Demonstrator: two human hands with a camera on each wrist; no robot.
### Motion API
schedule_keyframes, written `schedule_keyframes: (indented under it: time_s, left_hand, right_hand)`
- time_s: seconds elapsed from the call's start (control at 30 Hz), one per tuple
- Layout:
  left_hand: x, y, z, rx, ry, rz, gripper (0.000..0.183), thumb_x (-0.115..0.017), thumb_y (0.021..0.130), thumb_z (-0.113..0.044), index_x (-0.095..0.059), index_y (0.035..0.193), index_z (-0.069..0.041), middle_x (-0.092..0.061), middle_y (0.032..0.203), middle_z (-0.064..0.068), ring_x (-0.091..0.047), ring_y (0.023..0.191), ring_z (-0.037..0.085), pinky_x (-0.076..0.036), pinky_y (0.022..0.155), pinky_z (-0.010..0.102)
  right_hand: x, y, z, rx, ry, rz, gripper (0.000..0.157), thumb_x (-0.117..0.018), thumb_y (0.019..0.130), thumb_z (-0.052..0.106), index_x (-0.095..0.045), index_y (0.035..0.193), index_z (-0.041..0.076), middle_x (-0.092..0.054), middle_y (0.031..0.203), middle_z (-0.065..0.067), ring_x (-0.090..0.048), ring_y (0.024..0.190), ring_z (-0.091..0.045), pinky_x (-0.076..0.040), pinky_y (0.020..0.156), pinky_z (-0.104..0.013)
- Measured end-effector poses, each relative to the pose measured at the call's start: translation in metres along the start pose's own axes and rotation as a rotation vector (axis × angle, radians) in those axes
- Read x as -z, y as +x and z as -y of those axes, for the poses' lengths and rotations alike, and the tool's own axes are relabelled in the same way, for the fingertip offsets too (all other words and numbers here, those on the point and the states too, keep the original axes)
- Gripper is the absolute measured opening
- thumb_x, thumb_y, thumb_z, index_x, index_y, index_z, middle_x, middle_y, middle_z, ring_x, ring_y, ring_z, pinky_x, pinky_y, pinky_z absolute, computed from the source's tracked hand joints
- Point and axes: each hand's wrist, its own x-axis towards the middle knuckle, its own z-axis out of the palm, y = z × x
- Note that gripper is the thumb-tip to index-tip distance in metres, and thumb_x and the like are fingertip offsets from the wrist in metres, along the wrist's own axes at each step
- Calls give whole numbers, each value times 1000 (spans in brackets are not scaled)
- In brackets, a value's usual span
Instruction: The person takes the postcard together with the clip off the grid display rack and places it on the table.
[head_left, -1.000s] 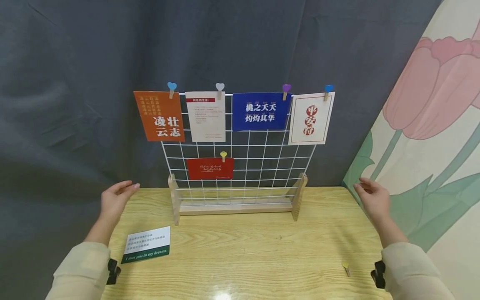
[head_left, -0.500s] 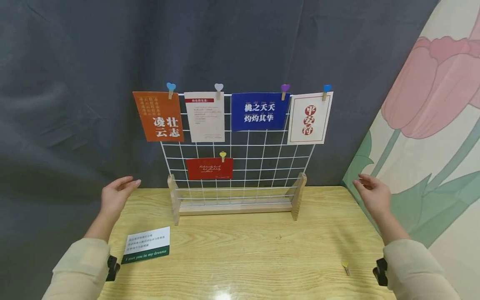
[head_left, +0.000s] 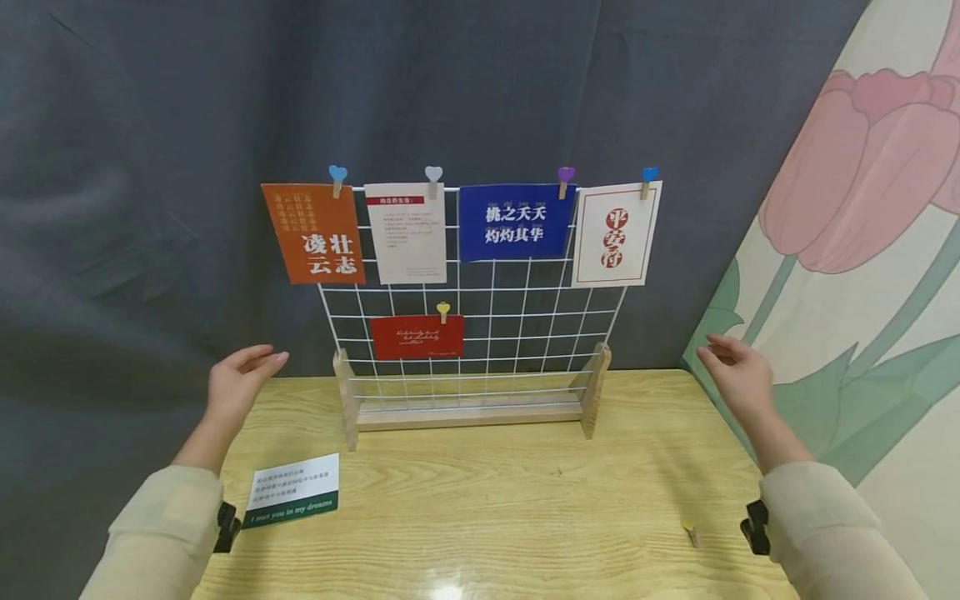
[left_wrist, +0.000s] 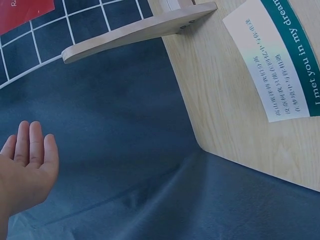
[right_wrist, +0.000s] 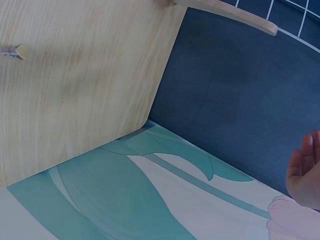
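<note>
My left hand (head_left: 238, 385) is held up at the left of the table, fingers relaxed and holding nothing. Nearest to it on the tabletop lies a white and green card (head_left: 292, 490), also in the left wrist view. On the other side my right hand (head_left: 738, 375) is raised, loosely bent and holding nothing. Below it a small clothespin with a yellow heart (head_left: 690, 532) lies on the table. Between the hands stands a white wire grid rack (head_left: 510, 327) on wooden feet. A red card (head_left: 416, 337) hangs mid-grid under a yellow heart clothespin (head_left: 443, 312).
Along the grid's top hang an orange card (head_left: 315, 233), a white card (head_left: 408, 237), a blue card (head_left: 517, 223) and a white card with red circles (head_left: 617, 237), each with a heart clothespin. A dark curtain (head_left: 450, 83) hangs behind; a tulip-print cloth (head_left: 847, 250) hangs at right.
Both hands have shifted slightly upward, the left also a little to the right. The head view has drifted slightly. Cards, rack and loose clothespin stay put.
</note>
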Motion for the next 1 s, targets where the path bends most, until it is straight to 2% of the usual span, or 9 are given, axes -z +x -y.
schedule_keyframes:
  time_s: [0.17,0.37,0.63,0.77,0.87,1.0]
  left_hand:
    - [-2,5,-6,-28,2,13,57,-61,77,-38,-50,117,3,-54,91,-8,-47,84,0,-40,77,28]
    - [-5,9,-19,-51,5,40,59,-59,78,-41,-50,117,2,-54,104,6,-47,93,11,-40,82,36]
    - [-12,13,-29,-96,-46,62,56,-61,78,-36,-51,114,5,-52,81,-20,-48,82,-2,-41,80,29]
    - [-12,13,-33,-103,-48,84,55,-61,78,-35,-51,115,4,-52,82,-19,-49,82,-2,-41,82,31]
    - [-12,13,-36,-100,-41,90,55,-62,78,-35,-51,115,3,-53,83,-18,-49,82,-2,-42,80,28]
    - [-13,15,-40,-112,-26,93,56,-62,77,-37,-51,115,2,-54,85,-16,-50,83,0,-42,79,28]
  right_hand:
    - [-3,5,6,4,9,-11,40,-55,85,22,-53,110,-9,-56,78,15,-43,68,14,-37,59,-6]
    - [-5,9,14,2,14,-14,40,-55,85,21,-52,111,-9,-46,75,28,-43,69,13,-37,59,-7]
    - [-2,14,18,58,19,-10,38,-56,84,19,-53,108,-10,-46,75,29,-44,68,14,-37,58,-5]
    - [-2,17,22,63,17,-9,38,-56,84,20,-53,108,-10,-46,74,30,-44,68,13,-37,58,-5]
    - [-3,20,26,77,24,-12,38,-57,83,19,-54,107,-10,-46,75,30,-44,68,14,-37,59,-5]
    - [-4,22,30,89,27,-5,39,-58,83,21,-54,108,-9,-51,79,25,-44,70,13,-37,60,-6]
